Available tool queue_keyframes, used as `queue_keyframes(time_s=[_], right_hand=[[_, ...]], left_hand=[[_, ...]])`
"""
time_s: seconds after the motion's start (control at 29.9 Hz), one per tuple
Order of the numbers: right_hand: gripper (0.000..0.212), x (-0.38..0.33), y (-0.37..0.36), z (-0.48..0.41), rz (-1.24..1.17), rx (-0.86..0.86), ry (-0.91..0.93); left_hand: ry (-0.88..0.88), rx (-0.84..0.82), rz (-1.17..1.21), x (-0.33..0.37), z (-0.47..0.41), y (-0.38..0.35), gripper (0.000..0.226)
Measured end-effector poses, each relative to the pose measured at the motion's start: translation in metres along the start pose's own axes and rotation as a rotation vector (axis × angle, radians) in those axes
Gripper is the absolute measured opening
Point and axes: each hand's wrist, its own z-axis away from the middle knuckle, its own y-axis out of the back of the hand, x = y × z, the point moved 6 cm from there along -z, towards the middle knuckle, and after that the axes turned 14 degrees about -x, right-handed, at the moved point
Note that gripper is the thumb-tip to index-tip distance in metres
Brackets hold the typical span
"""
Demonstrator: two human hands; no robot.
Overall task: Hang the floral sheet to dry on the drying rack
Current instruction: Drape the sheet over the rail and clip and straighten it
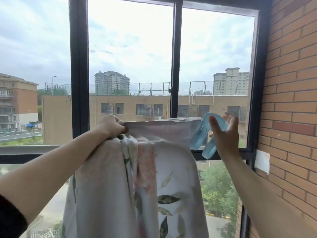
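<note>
The floral sheet (173,182), pale with green leaves and pink patches, hangs in front of the window and drapes down past the bottom of the view. Its top edge is stretched level between my two hands. My left hand (111,125) grips the top edge at the left, with the cloth bunched under it. At the sheet's right top corner sits a large light-blue clip (205,134). My right hand (224,133) is at that clip with fingers spread; whether it holds the clip is unclear. The drying rack's bar is hidden under the cloth.
A black-framed window (176,57) fills the view ahead, its handle (169,89) at mid height. A brick wall (291,100) stands close on the right, with a white patch (261,161) near the window frame. Buildings and trees lie outside.
</note>
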Motion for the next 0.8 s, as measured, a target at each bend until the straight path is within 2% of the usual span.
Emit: queue_keyframes(time_s=[0.07, 0.2, 0.33, 0.43, 0.57, 0.63, 0.74, 0.8], right_hand=[[0.082, -0.018, 0.011, 0.002, -0.062, 0.013, 0.040], [0.099, -0.046, 0.004, 0.008, -0.168, -0.145, 0.055], [0.115, -0.061, -0.018, 0.016, -0.256, -0.301, 0.074], [0.116, -0.065, -0.034, 0.018, -0.428, -0.403, 0.031], [0.115, -0.065, -0.041, 0.016, -0.585, -0.447, -0.014], [0.113, -0.066, -0.044, 0.017, -0.606, -0.483, -0.012], [0.108, -0.070, -0.046, 0.016, -0.597, -0.499, 0.013], [0.103, -0.074, -0.047, 0.014, -0.597, -0.497, 0.036]], left_hand=[[0.033, -0.029, -0.011, 0.000, 0.000, -0.004, 0.034], [0.084, -0.062, -0.027, 0.000, -0.002, -0.011, 0.032], [0.065, -0.097, -0.037, 0.002, -0.001, -0.013, 0.022], [0.061, -0.095, -0.039, 0.000, 0.000, -0.013, 0.020], [0.097, -0.117, -0.072, -0.005, -0.001, -0.011, 0.019], [0.168, -0.197, -0.188, -0.003, 0.004, -0.015, 0.023], [0.313, -0.470, -0.442, 0.001, 0.015, -0.028, 0.039], [0.323, -0.583, -0.524, 0.006, 0.020, -0.033, 0.044]])
